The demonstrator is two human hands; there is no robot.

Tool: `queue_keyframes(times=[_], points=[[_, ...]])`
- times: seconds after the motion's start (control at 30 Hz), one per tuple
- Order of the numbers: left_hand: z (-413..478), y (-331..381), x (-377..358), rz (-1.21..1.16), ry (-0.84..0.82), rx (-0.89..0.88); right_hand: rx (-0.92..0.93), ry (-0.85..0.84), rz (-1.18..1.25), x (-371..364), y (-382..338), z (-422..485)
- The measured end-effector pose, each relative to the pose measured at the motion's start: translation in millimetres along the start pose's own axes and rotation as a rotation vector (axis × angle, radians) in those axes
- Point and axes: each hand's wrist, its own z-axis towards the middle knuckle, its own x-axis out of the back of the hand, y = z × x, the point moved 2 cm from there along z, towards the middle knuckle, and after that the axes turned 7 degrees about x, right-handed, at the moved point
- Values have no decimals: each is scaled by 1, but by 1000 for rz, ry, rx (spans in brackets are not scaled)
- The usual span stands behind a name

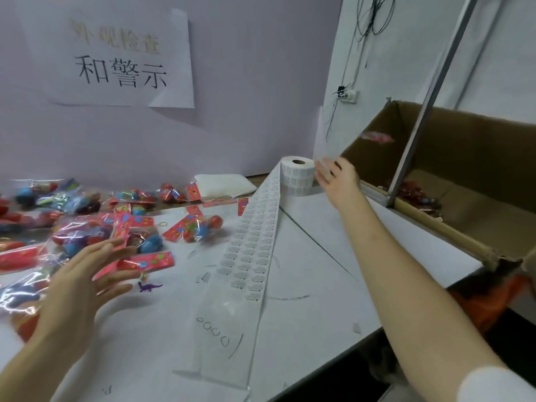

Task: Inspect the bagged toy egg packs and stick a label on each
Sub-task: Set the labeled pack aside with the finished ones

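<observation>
— Which step was it?
— Dropping off, I'd judge. The cardboard box (478, 146) stood on the right, the pile of bagged egg packs (78, 204) lay on the left, and the label strip (255, 242) ran between them.
— And the hands?
— Both were empty, fingers spread. The left hand (84, 282) was over the pile; the right hand (339, 178) was toward the box, with a blurred pack (377, 137) in the air beyond it. The next move called for gripping a fresh pack and peeling a label.

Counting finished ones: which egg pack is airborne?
The blurred pack at the cardboard box, beyond the right hand; the others rest on the table or inside the box.
</observation>
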Motion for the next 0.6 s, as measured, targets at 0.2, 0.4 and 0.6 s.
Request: queue_keyframes(times=[0.2, 0.4, 0.6], points=[[-15, 8, -11, 24, 68, 30, -71, -209, -178, -27, 58, -58], [-17, 9, -12, 58, 90, 108, 82, -643, -883, -74, 115, -119], [-20, 11, -12, 79, 97, 133, 391, -836, -1342, -72, 161, -134]])
